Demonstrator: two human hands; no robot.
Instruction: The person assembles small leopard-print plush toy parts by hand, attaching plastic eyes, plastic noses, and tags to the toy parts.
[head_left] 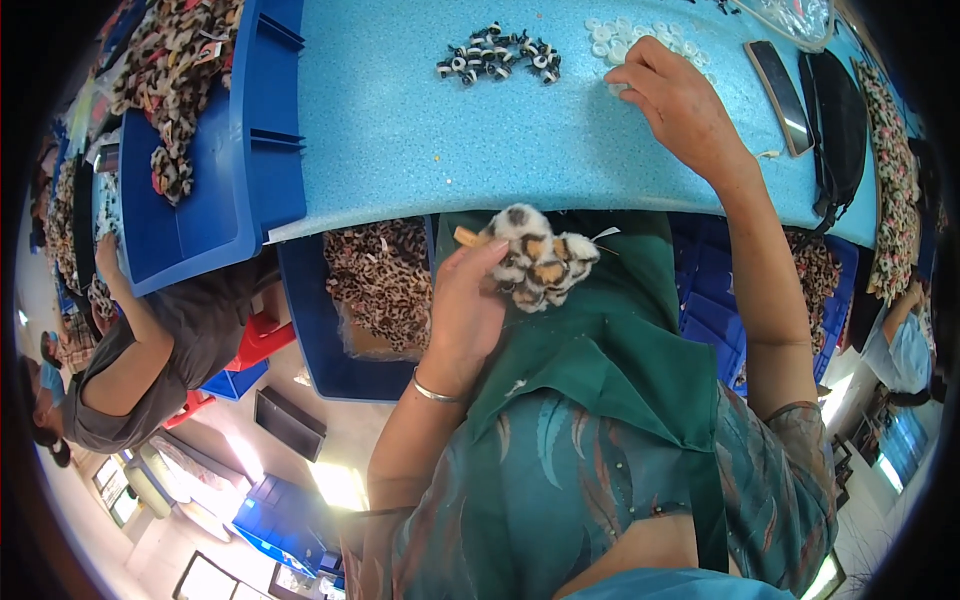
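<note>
the small leopard-print plush piece (538, 258) sits pinched in the left hand (465, 315), held over the green apron (610, 340) just below the table edge; its fingers (487, 262) close narrowly on the piece's left end, so the plush lies to the right of the fingertips, its long axis running roughly left to right, with a thin white thread sticking out at the far right end; the right hand (680, 105) reaches well apart from it, up on the blue table (400, 140), fingertips curled down and touching the pile of white round washers (640, 38); whether a washer is already gripped i cannot tell; left of those fingertips lies a cluster of black-and-white toy eyes (500, 55); right of the hand lie a dark phone (782, 85) and a black pouch (838, 120); a blue bin (215, 215) of leopard fabric stands at far left, beside another person's arm (135, 320); the left hand is plainly the nearer to the plush
</note>
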